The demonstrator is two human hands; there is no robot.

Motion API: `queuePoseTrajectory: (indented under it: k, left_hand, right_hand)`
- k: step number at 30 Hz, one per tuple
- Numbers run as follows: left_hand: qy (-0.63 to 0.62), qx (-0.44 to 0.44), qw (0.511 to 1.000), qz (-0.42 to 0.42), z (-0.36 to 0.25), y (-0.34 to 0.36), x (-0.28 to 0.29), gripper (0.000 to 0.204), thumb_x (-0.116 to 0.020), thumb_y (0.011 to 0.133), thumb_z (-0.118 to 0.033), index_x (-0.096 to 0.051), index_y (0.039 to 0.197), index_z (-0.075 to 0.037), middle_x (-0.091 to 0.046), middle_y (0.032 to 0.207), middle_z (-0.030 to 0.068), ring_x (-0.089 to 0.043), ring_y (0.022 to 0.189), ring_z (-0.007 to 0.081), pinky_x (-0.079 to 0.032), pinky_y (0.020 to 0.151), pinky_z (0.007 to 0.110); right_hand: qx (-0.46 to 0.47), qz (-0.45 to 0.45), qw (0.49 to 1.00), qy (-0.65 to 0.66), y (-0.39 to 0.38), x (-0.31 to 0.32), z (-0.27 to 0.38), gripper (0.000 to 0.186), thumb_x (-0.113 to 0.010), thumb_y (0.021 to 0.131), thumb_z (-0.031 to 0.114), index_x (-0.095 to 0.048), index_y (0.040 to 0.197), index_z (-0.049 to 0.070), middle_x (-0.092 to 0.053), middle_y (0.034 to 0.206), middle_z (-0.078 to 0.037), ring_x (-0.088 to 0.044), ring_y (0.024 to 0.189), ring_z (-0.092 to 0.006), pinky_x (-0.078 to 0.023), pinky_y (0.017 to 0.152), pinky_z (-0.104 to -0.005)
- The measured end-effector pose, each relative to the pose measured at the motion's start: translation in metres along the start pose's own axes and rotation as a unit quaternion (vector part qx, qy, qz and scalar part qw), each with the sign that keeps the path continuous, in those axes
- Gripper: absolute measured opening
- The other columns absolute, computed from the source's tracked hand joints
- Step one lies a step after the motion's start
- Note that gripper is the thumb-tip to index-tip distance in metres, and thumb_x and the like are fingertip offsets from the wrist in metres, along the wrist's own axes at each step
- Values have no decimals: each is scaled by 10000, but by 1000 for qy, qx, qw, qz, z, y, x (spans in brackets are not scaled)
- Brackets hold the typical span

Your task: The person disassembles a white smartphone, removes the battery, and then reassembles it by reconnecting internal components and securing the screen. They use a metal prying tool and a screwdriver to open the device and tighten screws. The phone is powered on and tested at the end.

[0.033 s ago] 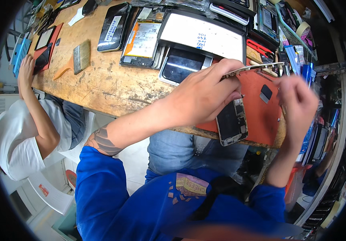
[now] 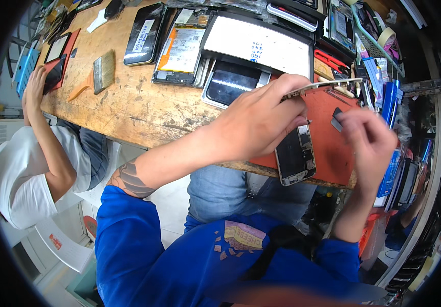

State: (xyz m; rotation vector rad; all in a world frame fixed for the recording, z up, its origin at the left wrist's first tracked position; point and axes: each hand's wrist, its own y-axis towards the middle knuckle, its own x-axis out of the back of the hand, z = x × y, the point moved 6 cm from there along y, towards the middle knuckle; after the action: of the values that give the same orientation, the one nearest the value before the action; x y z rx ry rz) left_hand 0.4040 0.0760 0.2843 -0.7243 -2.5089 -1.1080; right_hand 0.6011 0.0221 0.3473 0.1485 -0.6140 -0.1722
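Note:
My left hand (image 2: 261,120) is closed on a thin phone panel (image 2: 333,86), which I see nearly edge-on, with small metal parts along its rim. Under that hand an opened phone (image 2: 295,158) lies on the red mat (image 2: 328,156), its lower end reaching over the table's near edge. My right hand (image 2: 369,143) hovers over the mat's right side, its fingers curled and smeared by motion, so whether they hold anything does not show. Close to those fingertips is a small dark rectangular piece (image 2: 336,120) on the mat.
Phones and a white-topped box (image 2: 261,43) line the back of the wooden table (image 2: 144,110). A brush (image 2: 103,71) lies at left. At far left, another person's hands (image 2: 35,87) handle a dark phone. Tools, including red-handled pliers (image 2: 331,61), crowd the right.
My right hand has shifted left and slightly down, toward the small dark piece, and now partly covers it. My left hand and the panel stay about where they were.

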Motion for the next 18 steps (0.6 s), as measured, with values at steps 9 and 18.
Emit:
queuePoseTrajectory:
  k: [9, 18]
  left_hand:
    - [65, -21, 997, 21, 3, 5, 6, 146, -761, 965, -66, -682, 1084, -39, -626, 1163, 211, -693, 966, 428, -574, 791, 464]
    - [71, -11, 997, 42, 1, 7, 4, 138, -761, 976, -31, -732, 1111, -32, -691, 1065, 114, -665, 957, 302, -534, 840, 369]
  right_hand:
    - [-2, -48, 988, 146, -22, -59, -32, 122, -848, 925, 17, -776, 1022, -2, -765, 913, -22, -650, 727, -44, -486, 582, -233]
    - [199, -95, 921, -321, -52, -20, -42, 141, -808, 881, 61, -768, 1012, 96, -695, 919, -31, -701, 841, -249, -552, 659, -376]
